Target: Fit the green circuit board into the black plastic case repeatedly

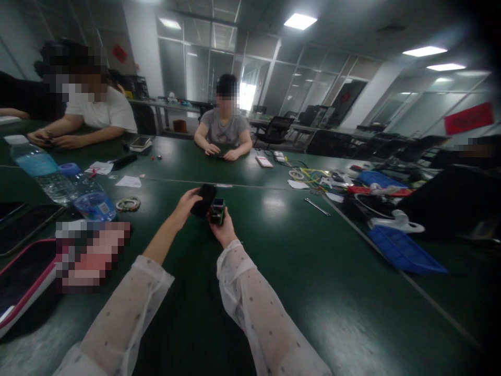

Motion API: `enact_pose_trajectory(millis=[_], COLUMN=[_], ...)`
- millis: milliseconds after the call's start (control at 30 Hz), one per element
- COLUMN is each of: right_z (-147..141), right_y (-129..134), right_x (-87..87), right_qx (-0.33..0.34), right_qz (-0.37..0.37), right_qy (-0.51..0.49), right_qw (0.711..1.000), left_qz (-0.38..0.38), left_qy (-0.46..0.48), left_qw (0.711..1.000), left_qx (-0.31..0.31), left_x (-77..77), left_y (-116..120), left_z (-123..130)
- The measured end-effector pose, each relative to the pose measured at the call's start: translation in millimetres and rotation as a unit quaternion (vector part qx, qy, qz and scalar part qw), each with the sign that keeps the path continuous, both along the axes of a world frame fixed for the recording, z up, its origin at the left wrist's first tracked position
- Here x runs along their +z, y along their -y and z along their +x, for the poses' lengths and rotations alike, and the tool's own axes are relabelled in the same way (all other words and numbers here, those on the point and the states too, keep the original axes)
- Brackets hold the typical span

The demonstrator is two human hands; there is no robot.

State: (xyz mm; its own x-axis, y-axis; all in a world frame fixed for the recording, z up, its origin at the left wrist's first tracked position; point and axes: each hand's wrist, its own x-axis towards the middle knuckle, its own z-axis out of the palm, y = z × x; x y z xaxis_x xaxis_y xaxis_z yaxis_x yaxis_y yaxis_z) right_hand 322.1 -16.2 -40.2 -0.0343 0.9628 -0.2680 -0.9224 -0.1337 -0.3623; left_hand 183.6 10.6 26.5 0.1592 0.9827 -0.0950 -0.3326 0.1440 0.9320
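Over the middle of the dark green table (282, 256), my two hands are close together. My left hand (185, 205) is closed on a flat black piece (204, 201), perhaps a cover or phone, tilted upright. Just to its right, my right hand (226, 231) grips a small boxy device (217, 211) with green edges and a dark, screen-like top. The black piece is right beside the device; whether they touch I cannot tell. My fingertips on the device's far side are hidden.
Water bottles (92, 196), a bracelet (128, 204) and a pink-edged phone (29, 274) are at left. On the right lie a wrench (317, 207), tangled cables (309, 176) and a blue tray (405, 249). A person in grey (224, 128) and one in white (99, 112) sit across.
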Motion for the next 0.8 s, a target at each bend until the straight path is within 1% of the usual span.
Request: enact_pose_trajectory(millis=[33, 100, 167, 233, 300, 533, 800], right_z=[0.3, 0.5, 0.5, 0.7, 0.8, 1.2, 0.5], right_y=[0.1, 0.4, 0.6, 0.6, 0.7, 1.0, 0.8], right_x=[-0.7, -1.8, -2.7, -3.6, -4.5, -6.6, -2.8], right_qx=[0.005, 0.014, 0.019, 0.021, 0.022, 0.020, 0.016], right_qz=[0.011, 0.037, 0.057, 0.065, 0.066, 0.068, 0.057], right_qy=[0.004, 0.012, 0.021, 0.025, 0.027, 0.029, -0.002], right_qw=[1.000, 0.999, 0.998, 0.997, 0.997, 0.997, 0.998], left_qz=[-0.033, -0.100, -0.149, -0.167, -0.168, -0.158, -0.167], left_qy=[0.031, 0.101, 0.161, 0.221, 0.249, 0.216, 0.192], left_qw=[0.999, 0.988, 0.973, 0.959, 0.951, 0.961, 0.966], left_qx=[-0.011, -0.059, -0.072, -0.065, -0.068, -0.075, -0.047], left_x=[-5.4, -18.7, -32.3, -42.7, -48.7, -53.0, -47.7], left_y=[-0.4, 0.4, 1.4, 0.8, -1.2, -7.5, -5.5], left_z=[-6.2, -17.0, -23.8, -26.1, -25.3, -23.4, -17.6])
